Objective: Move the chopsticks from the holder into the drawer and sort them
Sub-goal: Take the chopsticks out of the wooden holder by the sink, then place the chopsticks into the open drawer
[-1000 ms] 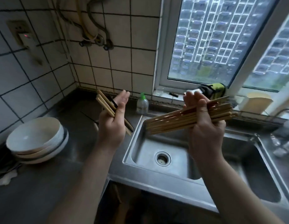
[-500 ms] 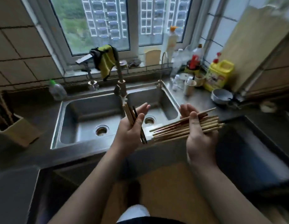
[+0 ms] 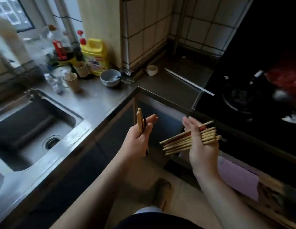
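No legible text, brand, number or sign was visible. The yellow detergent jug (image 3: 95, 57) on the counter carried a printed label with a red patch, and the bottle (image 3: 58, 48) beside it a red label; the lettering on both was too blurred to read.

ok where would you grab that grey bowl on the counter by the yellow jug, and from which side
Take the grey bowl by its near rim, coming from the front, over the bare counter. It stands upright with the mouth open, so the thin rim can be pinched. The yellow jug behind and the cups to its left likely crowd those sides.
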`<state>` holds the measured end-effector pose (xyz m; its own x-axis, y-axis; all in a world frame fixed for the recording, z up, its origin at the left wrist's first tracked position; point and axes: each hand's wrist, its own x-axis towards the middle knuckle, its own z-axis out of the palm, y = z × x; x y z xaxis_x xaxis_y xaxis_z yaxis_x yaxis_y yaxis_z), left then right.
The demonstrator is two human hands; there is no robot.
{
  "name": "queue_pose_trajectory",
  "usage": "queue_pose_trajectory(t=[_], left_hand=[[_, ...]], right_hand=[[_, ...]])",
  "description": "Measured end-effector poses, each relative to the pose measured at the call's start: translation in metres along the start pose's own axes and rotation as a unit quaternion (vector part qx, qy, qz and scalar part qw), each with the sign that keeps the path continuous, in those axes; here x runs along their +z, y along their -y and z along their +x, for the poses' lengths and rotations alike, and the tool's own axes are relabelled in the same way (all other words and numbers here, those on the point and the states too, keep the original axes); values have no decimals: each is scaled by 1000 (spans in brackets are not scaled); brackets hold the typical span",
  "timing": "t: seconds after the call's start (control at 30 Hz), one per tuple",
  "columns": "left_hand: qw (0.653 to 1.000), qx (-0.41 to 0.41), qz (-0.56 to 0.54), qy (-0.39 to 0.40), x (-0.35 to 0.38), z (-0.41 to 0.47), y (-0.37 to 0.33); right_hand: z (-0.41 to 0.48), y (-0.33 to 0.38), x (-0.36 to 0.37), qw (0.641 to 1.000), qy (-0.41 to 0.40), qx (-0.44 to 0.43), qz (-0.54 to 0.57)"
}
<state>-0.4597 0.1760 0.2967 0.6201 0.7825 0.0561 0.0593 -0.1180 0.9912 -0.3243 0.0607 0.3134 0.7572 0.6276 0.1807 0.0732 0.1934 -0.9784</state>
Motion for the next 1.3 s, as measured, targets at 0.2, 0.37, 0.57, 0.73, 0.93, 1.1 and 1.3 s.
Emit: queue_pose_trajectory(t=[0.2, 0.37, 0.57, 0.73, 0.93, 1.1, 1.3], left_hand=[[989, -46, -21, 142, 97, 84, 14], [969, -77, -18, 234, 168, 139, 48], [922, -167, -25, 349, 236, 171, 93], [901, -233, -2, 366, 287, 180, 133], [872, -294, 47, 390, 334, 173, 192], [878, -312, 87, 353, 366, 175, 240], [865, -318, 150, 359, 400, 173, 307]], right_hand=[[59, -29, -90, 989, -120, 62, -52], [91, -46, -147, 972, -184, 101, -111], [110, -68, -194, 936, -237, 181, -186], [122, -103, -225, 900, -313, 233, -194], [126, -155, -256, 885, -343, 269, -165], [127, -220, -288, 871, -333, 320, -167], [127, -316, -320, 877, -275, 363, -153]])
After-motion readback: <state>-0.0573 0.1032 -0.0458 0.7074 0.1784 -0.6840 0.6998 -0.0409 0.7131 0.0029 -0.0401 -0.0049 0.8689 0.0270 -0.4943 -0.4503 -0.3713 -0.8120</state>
